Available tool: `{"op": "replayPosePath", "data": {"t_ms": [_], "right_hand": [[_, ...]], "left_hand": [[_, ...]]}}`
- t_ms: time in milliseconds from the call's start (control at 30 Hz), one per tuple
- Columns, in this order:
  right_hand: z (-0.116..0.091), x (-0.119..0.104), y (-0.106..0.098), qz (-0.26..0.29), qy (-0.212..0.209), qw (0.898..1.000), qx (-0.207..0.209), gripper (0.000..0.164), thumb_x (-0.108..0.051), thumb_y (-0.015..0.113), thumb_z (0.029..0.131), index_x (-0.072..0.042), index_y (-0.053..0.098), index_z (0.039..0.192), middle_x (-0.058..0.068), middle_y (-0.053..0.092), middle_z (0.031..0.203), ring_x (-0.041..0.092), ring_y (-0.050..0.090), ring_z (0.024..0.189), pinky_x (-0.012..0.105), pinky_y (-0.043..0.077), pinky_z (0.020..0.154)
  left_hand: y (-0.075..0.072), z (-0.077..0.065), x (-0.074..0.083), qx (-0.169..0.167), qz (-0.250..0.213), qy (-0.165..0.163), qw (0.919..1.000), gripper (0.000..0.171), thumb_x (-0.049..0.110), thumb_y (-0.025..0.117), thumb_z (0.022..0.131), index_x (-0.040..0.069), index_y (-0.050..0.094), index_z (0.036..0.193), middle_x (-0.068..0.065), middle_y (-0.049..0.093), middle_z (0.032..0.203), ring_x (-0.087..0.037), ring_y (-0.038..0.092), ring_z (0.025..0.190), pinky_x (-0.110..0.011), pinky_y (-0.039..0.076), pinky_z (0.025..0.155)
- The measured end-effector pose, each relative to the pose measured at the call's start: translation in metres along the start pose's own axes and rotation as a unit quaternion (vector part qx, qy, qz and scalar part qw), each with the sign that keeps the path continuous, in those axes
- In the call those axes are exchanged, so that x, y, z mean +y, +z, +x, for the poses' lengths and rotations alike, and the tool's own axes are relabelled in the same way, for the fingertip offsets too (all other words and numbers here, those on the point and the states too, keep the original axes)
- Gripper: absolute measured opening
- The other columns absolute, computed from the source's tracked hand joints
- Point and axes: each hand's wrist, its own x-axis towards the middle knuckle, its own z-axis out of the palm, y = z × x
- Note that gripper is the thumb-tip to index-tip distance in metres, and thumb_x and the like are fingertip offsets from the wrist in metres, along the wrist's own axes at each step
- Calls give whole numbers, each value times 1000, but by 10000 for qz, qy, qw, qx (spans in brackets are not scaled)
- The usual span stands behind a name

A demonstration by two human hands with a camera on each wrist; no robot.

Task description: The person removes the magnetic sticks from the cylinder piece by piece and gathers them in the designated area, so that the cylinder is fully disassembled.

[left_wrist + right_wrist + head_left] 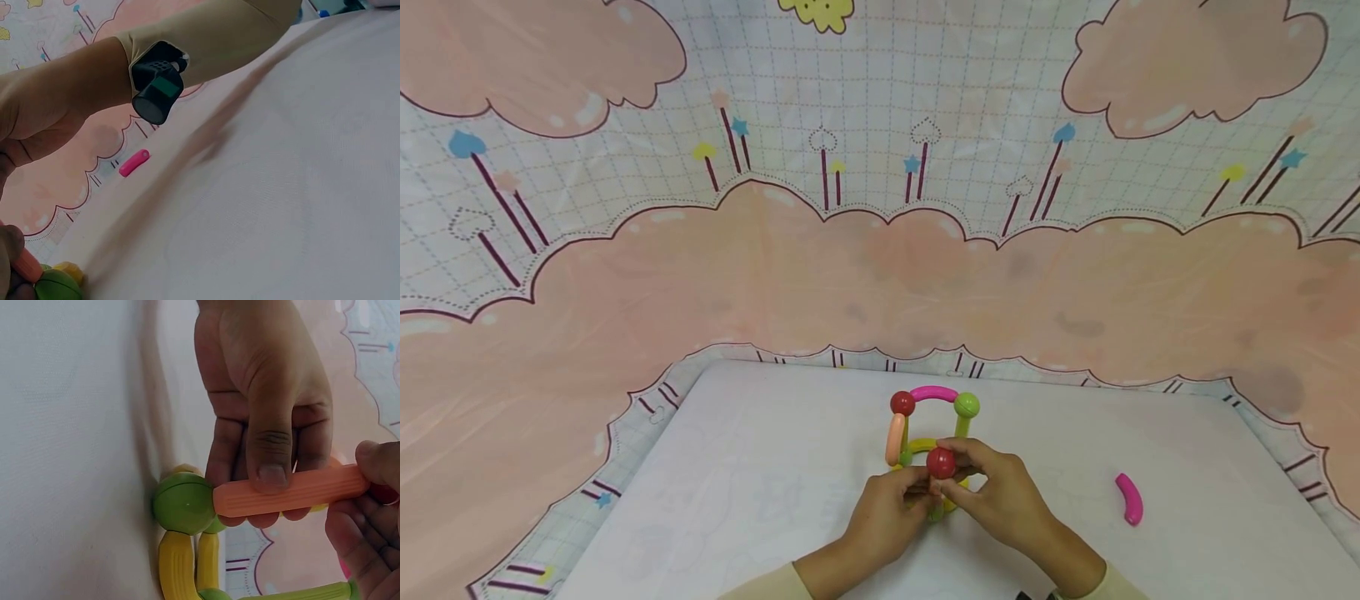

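A toy frame of balls and rods stands on the white table. My left hand (883, 512) pinches an upright orange rod (325, 486) between thumb and fingers. The rod's lower end meets a green ball (184, 503) close to the tabletop. At its top is a red ball (941, 462), which my right hand (1003, 492) grips with thumb and index finger. Behind the hands, a second red ball (902, 404) and a light green ball (967, 406) are joined by a pink curved rod (934, 392). Yellow curved rods (177, 565) form the base, partly hidden by my hands.
A loose pink curved rod (1130, 500) lies on the table (760, 442) to the right of my right hand. Patterned cloth (865, 283) with pink clouds hangs behind the table. A wrist camera (157, 94) sits at the right sleeve.
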Motion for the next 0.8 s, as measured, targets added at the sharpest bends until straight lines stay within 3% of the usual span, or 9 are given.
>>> {"op": "replayPosePath", "data": {"t_ms": [500,800], "right_hand": [[2,0,-2,-168,3,9998,96,50,-6,84,84,-10,62,129,-2,77,100,8,71,85,30,60,75],[-2,9,-10,-357,-352,9976,469,54,-5,90,77,-8,66,125,-8,68,109,9,66,91,28,59,73]], "left_hand": [[0,1,0,-41,152,33,9999,27,5,79,89,5,75,117,5,76,104,-1,68,95,-16,55,79],[-1,1,-1,-51,241,6,9997,28,7,78,90,5,75,118,6,76,104,-1,68,94,-16,55,80]]}}
